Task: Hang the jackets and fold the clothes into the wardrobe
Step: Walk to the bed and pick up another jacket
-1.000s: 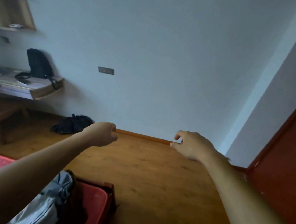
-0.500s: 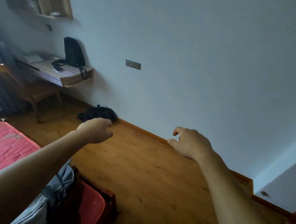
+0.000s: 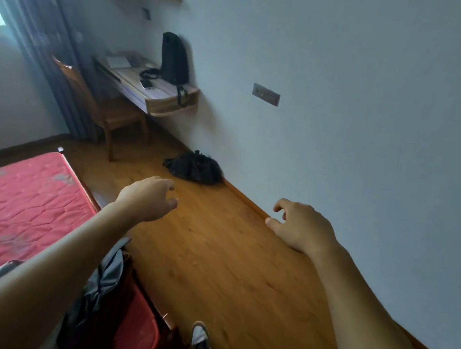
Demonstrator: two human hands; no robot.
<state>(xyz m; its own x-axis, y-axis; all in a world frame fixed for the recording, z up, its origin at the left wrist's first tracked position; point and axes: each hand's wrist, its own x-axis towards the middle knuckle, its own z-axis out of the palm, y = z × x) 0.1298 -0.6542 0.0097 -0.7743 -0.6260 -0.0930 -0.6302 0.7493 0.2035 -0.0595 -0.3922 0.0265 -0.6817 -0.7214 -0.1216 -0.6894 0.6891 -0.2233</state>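
A grey garment and a dark one [image 3: 104, 283] lie heaped on the near corner of the red mattress [image 3: 21, 203], partly hidden by my left forearm. A dark bundle of cloth [image 3: 194, 167] sits on the wooden floor by the wall. My left hand [image 3: 147, 198] hovers above the floor with fingers loosely curled, holding nothing. To its right my right hand [image 3: 300, 227] is held out at the same height, fingers loosely bent and empty. No wardrobe is in view.
A wall-mounted desk [image 3: 152, 92] with a black backpack [image 3: 174, 59] stands at the far wall, a wooden chair [image 3: 102, 109] in front of it. Curtains [image 3: 47, 41] hang at the left. My shoe [image 3: 201, 344] is on the wooden floor [image 3: 227, 273].
The view has swung left: the red door is gone, and the chair, curtain and more of the mattress have come in. Both hands stay outstretched and empty.
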